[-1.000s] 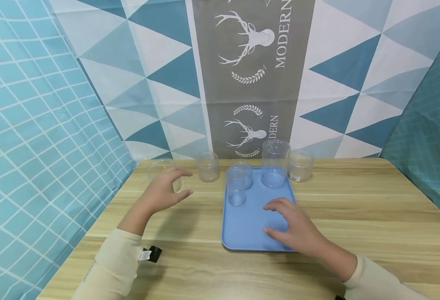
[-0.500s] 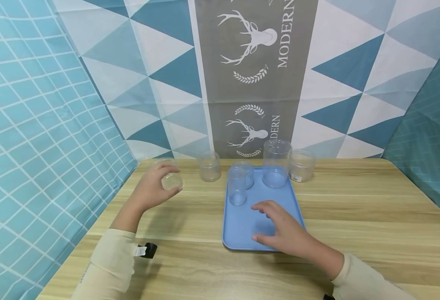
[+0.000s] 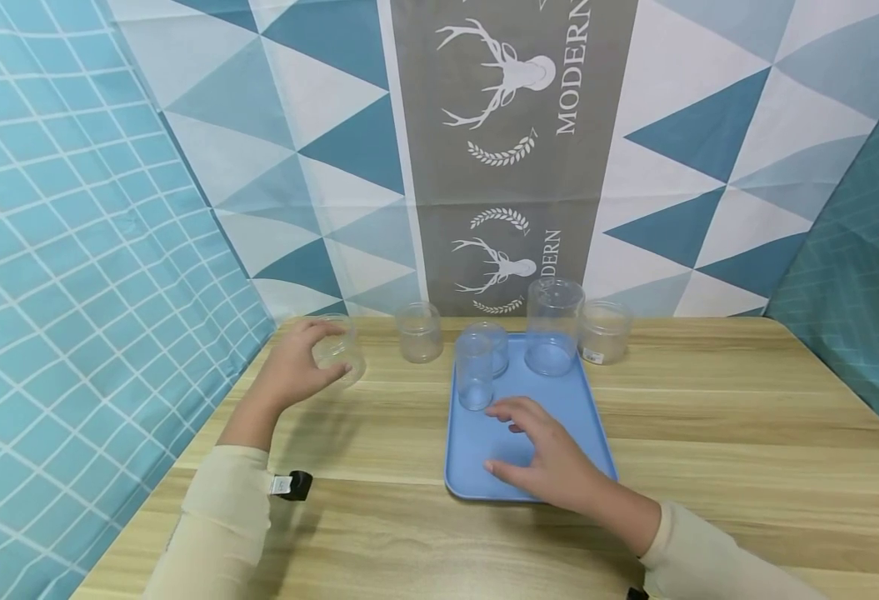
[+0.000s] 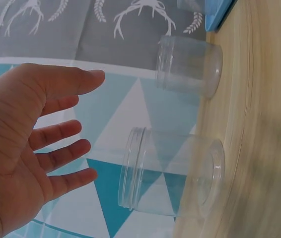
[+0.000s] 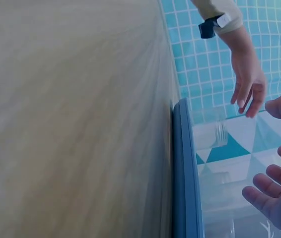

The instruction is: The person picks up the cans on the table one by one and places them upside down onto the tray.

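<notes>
My left hand (image 3: pixel 292 362) hovers beside a wide clear plastic jar (image 3: pixel 345 358) at the table's back left. In the left wrist view the thumb and fingers are spread apart, and a gap separates them from that jar (image 4: pixel 155 173). Over the front part of a blue tray (image 3: pixel 476 475) hangs my right hand (image 3: pixel 544 458), its fingers loosely bent around nothing. A slim clear jar (image 3: pixel 473 375), a short clear jar (image 3: pixel 495 342) and a tall wide clear jar (image 3: pixel 554 333) stand upright on the tray's back half.
Between the left jar and the tray stands another clear jar (image 3: pixel 419 333). A squat clear jar (image 3: pixel 604 333) with a small label is right of the tray's back corner. Patterned cloth (image 3: pixel 334 167) hangs behind the wooden table (image 3: pixel 709 417).
My left hand has moved left and slightly up in the view, closer to the left jar. My right hand has shifted left over the tray. The jars stay put.
</notes>
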